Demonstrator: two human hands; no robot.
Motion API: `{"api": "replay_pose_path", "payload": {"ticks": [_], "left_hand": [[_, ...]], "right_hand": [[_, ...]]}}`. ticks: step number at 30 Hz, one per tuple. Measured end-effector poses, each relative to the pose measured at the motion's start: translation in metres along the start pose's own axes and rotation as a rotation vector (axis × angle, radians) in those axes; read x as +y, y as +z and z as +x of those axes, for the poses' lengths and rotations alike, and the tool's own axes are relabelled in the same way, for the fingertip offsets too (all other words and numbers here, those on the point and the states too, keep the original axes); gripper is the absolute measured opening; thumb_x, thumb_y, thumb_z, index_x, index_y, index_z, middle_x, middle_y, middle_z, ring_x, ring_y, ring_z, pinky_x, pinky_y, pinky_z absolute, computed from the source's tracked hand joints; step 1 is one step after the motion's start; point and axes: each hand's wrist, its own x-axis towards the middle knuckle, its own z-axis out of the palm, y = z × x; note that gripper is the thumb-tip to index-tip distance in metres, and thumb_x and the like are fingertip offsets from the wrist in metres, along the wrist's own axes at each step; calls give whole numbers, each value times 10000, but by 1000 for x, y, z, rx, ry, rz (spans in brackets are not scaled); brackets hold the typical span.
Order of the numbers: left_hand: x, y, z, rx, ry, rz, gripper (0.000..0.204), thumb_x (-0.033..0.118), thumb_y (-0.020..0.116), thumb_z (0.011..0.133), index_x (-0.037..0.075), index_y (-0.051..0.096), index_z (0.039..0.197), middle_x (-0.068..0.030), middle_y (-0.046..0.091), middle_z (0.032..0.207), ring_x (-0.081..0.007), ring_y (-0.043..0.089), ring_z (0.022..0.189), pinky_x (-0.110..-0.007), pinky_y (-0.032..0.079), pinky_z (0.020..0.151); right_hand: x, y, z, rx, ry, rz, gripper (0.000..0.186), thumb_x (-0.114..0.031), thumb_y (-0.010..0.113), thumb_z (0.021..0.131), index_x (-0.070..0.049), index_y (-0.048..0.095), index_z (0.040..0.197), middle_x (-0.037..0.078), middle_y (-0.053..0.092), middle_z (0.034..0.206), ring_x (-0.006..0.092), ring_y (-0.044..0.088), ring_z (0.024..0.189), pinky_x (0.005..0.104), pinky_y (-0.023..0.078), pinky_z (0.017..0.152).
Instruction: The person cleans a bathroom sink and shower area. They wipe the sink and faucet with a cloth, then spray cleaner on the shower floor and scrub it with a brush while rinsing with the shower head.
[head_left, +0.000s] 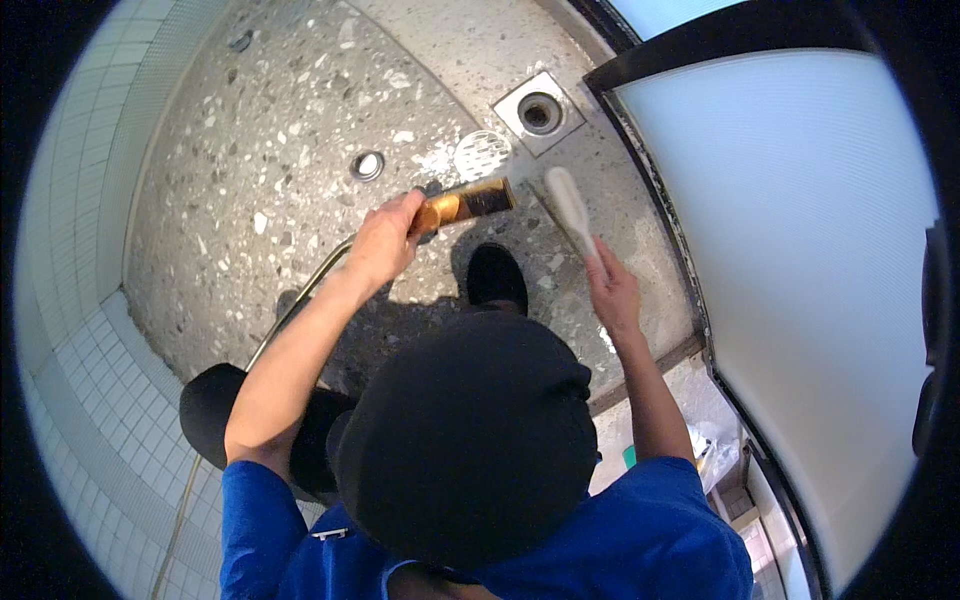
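Note:
My left hand [385, 240] is closed round the handle of a gold-coloured hand shower [475, 201] with a dark, flat head, which points to the right. A metal hose [300, 300] runs from that hand back to the lower left. My right hand [613, 290] grips a white long-handled brush [568, 200], its head raised upward and blurred by motion. Beyond the two tools lies a round perforated drain cover [482, 155] on the wet floor, with bright glare on it. Just past it is an uncovered square floor drain [541, 113] with a round, dark hole.
Speckled stone floor [300, 110] spreads ahead, holding a small round metal fitting [368, 165]. White tiled wall [90, 370] stands at the left. A dark-framed frosted panel [800, 250] borders the right. A plastic bag [712, 458] lies behind my right arm. My dark shoe [497, 277] is below the tools.

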Motion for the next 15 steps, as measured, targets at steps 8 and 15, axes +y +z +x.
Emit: {"api": "replay_pose_path", "payload": {"ticks": [8, 15], "left_hand": [[-66, -33, 2, 72, -111, -116, 344, -17, 643, 744, 58, 453, 1021, -161, 605, 931, -339, 605, 912, -393, 478, 797], [-138, -80, -31, 119, -148, -289, 415, -5, 679, 732, 45, 447, 1072, -152, 617, 955, -288, 624, 950, -355, 479, 831]], "right_hand": [[-89, 61, 19, -184, -98, -38, 386, -371, 568, 886, -258, 563, 1255, 195, 648, 757, 373, 640, 705, 422, 500, 641], [-71, 56, -5, -68, 58, 251, 391, -212, 504, 949, -47, 503, 1303, 136, 617, 1158, 180, 587, 1012, 302, 451, 866]]}}
